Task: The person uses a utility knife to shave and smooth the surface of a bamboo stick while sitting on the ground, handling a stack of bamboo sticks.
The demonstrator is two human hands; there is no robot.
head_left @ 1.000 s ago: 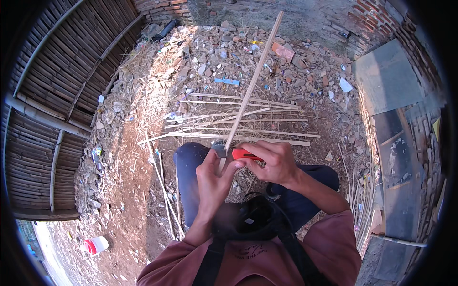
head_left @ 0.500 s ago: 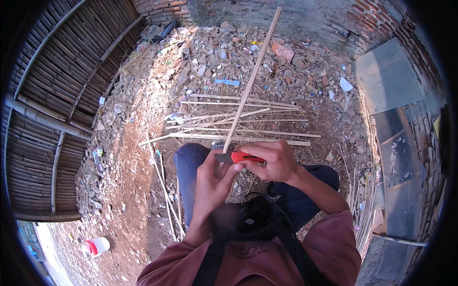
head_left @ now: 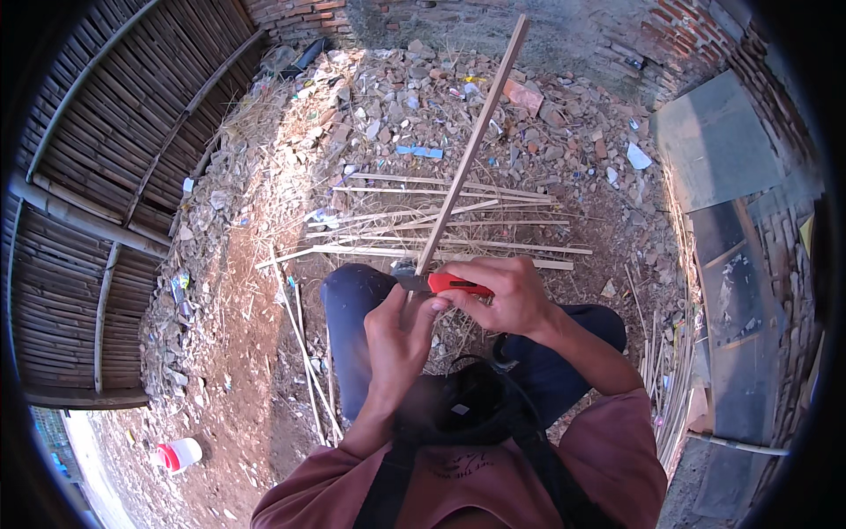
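Two hands meet above the person's knees: the left hand (head_left: 401,331) grips the lower end of a long pale bamboo strip (head_left: 471,145) slanting up over the rubble ground (head_left: 264,309), while the right hand (head_left: 507,295) clenches a red-handled knife (head_left: 445,284) against it. More split bamboo strips (head_left: 441,220) lie just beyond.

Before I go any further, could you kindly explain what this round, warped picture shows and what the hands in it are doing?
The picture comes from a wide fisheye camera worn on a person's head, looking down, so straight edges bend near the rim. The two bare hands are the wearer's own. The left hand grips the lower end of a long bamboo strip that slants up and away. The right hand holds a red-handled knife against the strip's base. The person's knees are in dark trousers. Beyond them, more thin bamboo strips lie on bare earth strewn with rubble. A bamboo fence stands at left.
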